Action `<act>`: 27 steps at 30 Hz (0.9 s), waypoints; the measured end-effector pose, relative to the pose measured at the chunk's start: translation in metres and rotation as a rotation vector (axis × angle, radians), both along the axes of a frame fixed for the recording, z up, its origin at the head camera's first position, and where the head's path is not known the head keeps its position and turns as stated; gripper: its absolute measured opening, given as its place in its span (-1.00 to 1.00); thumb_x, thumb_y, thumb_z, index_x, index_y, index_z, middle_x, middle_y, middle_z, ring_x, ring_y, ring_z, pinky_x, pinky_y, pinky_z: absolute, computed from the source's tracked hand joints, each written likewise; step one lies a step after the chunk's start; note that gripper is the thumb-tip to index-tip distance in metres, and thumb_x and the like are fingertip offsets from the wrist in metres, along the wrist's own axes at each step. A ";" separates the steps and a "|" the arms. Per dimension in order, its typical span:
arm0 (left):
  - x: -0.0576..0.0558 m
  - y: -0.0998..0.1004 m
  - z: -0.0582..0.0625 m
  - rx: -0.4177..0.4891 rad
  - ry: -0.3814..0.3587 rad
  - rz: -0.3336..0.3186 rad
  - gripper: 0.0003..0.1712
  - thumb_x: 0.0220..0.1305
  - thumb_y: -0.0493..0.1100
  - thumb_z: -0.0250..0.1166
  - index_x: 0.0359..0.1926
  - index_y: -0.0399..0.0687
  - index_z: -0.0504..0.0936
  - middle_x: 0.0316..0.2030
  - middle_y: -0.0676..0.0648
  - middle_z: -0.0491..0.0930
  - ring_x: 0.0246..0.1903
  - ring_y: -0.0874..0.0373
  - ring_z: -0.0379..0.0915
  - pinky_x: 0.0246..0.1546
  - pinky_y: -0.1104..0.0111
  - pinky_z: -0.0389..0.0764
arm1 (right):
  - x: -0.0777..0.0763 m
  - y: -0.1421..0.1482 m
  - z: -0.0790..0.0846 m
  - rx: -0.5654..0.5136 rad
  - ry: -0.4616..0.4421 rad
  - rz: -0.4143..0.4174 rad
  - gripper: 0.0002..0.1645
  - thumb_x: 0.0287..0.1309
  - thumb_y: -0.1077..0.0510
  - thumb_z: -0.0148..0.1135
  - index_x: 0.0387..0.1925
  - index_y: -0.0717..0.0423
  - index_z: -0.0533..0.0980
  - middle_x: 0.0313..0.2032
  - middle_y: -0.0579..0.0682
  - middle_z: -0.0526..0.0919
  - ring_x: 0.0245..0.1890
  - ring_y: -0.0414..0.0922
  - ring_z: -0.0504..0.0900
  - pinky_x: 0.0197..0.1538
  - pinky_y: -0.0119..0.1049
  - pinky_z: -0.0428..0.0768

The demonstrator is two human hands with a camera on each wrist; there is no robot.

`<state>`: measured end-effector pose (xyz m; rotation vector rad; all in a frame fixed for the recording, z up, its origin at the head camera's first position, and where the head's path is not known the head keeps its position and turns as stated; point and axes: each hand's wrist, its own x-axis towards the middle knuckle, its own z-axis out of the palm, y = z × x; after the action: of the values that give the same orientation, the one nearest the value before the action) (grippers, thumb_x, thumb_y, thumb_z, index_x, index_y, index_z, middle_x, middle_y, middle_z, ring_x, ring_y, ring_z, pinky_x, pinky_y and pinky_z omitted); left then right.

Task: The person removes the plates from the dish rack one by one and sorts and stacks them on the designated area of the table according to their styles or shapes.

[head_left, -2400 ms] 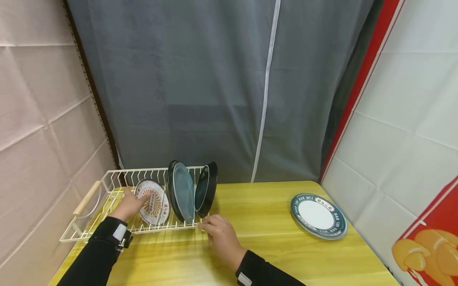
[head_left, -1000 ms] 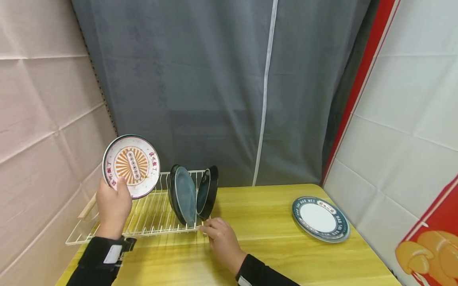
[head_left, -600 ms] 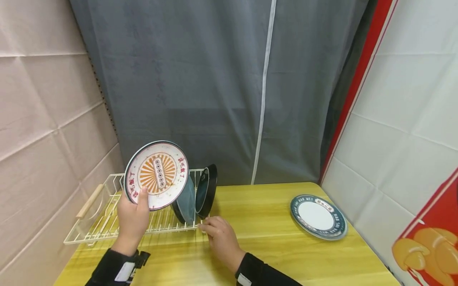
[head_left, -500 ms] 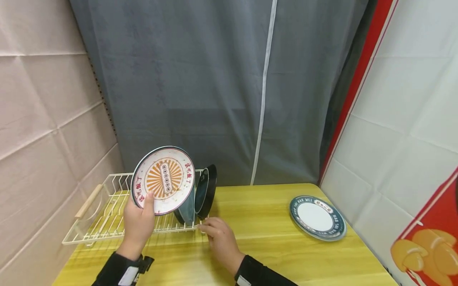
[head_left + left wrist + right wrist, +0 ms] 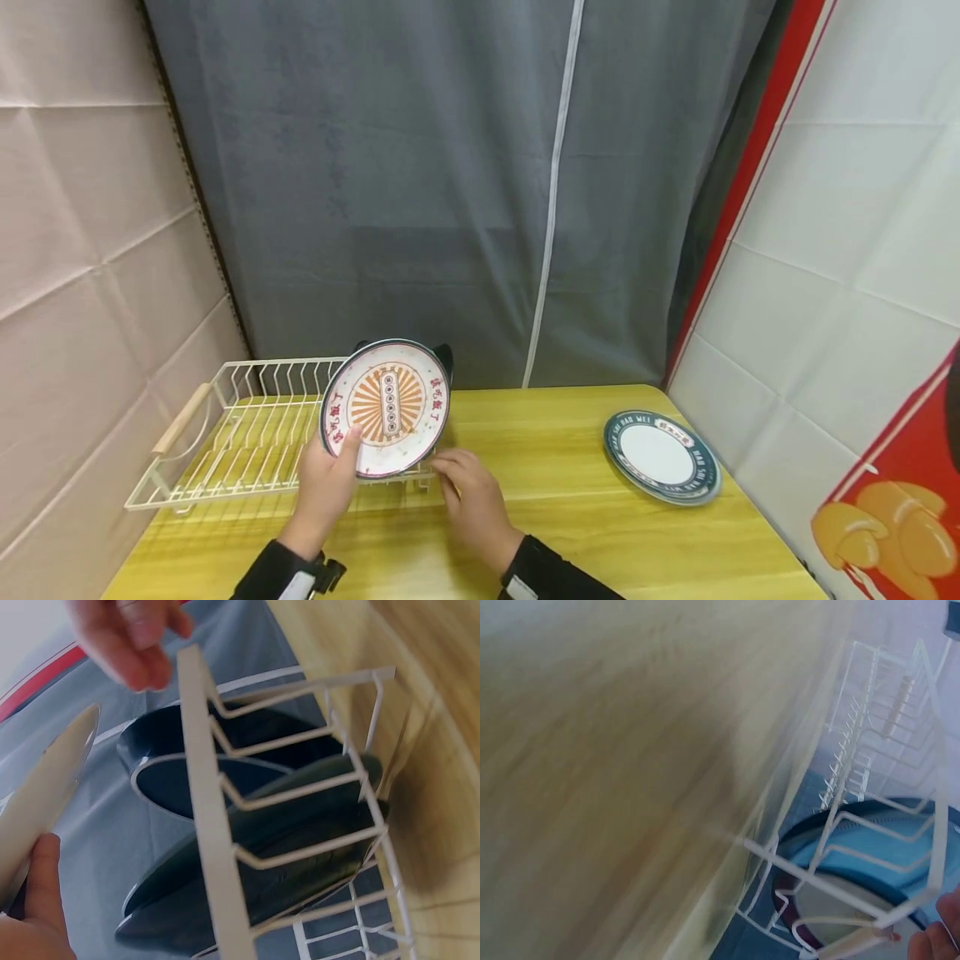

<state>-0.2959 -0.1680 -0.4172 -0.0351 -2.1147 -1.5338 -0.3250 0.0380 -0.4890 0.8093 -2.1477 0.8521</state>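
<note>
My left hand (image 5: pixel 326 483) grips a white plate (image 5: pixel 397 417) with an orange sunburst print, its thumb on the face. The plate is tilted up in front of the right end of a white wire dish rack (image 5: pixel 182 419). In the left wrist view the plate's edge is apart from the rack. My right hand (image 5: pixel 476 504) is at the rack's right front corner, fingers bent loosely, with nothing seen in its grasp. Behind the plate a dark bowl (image 5: pixel 161 739) and dark blue plates (image 5: pixel 172 915) stand in the rack, mostly hidden in the head view.
On the right of the yellow wood-grain table (image 5: pixel 540 467) lies a blue-rimmed white plate (image 5: pixel 663 457), seemingly stacked on another. A grey curtain (image 5: pixel 420 167) hangs behind. Pale panels (image 5: pixel 67 250) close off both sides.
The left hand lifted the sunburst plate out of the rack and carried it rightward, then lower, across the dark dishes. The right hand's fingers have shifted slightly from the rack's corner.
</note>
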 end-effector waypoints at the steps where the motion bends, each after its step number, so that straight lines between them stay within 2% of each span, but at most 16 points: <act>1: 0.000 0.001 -0.002 -0.006 -0.012 0.001 -0.54 0.45 -0.12 0.08 0.30 -0.16 0.37 0.00 -0.24 0.64 -0.25 0.62 0.49 -0.20 0.68 0.57 | 0.000 0.003 0.002 -0.010 0.004 -0.011 -0.73 0.11 0.30 0.33 -0.14 -0.01 0.66 -0.10 -0.19 0.68 -0.01 -0.23 0.61 0.09 -0.42 0.60; 8: -0.001 0.011 -0.013 -0.020 -0.053 -0.025 -0.55 0.43 -0.12 0.12 0.25 -0.20 0.40 -0.06 -0.24 0.67 -0.27 0.57 0.53 -0.20 0.57 0.63 | -0.003 0.023 0.018 -0.131 0.113 -0.036 -0.68 0.10 0.34 0.32 -0.08 0.06 0.63 -0.10 -0.09 0.65 -0.07 -0.15 0.59 -0.02 -0.37 0.61; 12: -0.002 0.016 -0.018 -0.006 -0.064 -0.066 -0.55 0.42 -0.13 0.14 0.24 -0.22 0.40 -0.06 -0.24 0.66 -0.26 0.53 0.55 -0.18 0.52 0.65 | -0.005 0.032 0.031 -0.178 0.091 -0.064 -0.66 0.19 0.29 0.26 0.02 0.10 0.56 -0.03 -0.03 0.60 0.00 -0.12 0.55 -0.02 -0.32 0.60; 16: -0.002 0.023 -0.023 0.033 -0.062 -0.121 -0.55 0.41 -0.16 0.14 0.24 -0.23 0.40 -0.06 -0.25 0.67 -0.26 0.47 0.59 -0.17 0.49 0.66 | -0.010 0.037 0.040 -0.224 0.010 -0.087 -0.53 0.25 0.21 0.23 0.18 0.08 0.43 0.11 0.01 0.51 0.10 -0.13 0.47 -0.02 -0.27 0.59; 20: 0.000 0.031 -0.028 0.069 -0.066 -0.168 -0.55 0.40 -0.16 0.15 0.25 -0.22 0.40 -0.09 -0.26 0.67 -0.28 0.43 0.62 -0.19 0.46 0.68 | -0.013 0.041 0.041 -0.292 -0.101 -0.084 -0.39 0.30 0.13 0.19 0.33 0.03 0.25 0.20 0.05 0.43 0.13 -0.10 0.46 0.00 -0.23 0.61; 23: 0.002 0.038 -0.030 0.094 -0.073 -0.195 -0.54 0.40 -0.14 0.15 0.24 -0.21 0.39 -0.10 -0.25 0.67 -0.29 0.41 0.63 -0.20 0.46 0.68 | -0.014 0.042 0.040 -0.367 -0.212 -0.052 -0.30 0.34 0.08 0.15 0.41 0.00 0.13 0.22 0.05 0.40 0.08 -0.08 0.50 0.02 -0.22 0.62; 27: 0.004 0.045 -0.031 0.129 -0.072 -0.227 -0.53 0.39 -0.14 0.16 0.24 -0.22 0.39 -0.11 -0.26 0.68 -0.28 0.39 0.64 -0.19 0.46 0.68 | -0.011 0.042 0.038 -0.445 -0.344 -0.003 -0.24 0.37 0.03 0.10 0.47 -0.08 0.01 0.17 0.07 0.43 -0.04 -0.13 0.56 0.00 -0.32 0.61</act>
<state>-0.2914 -0.1229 -0.4482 -0.1824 -2.1207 -1.8256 -0.3364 0.0800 -0.4514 0.4538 -2.1156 1.4877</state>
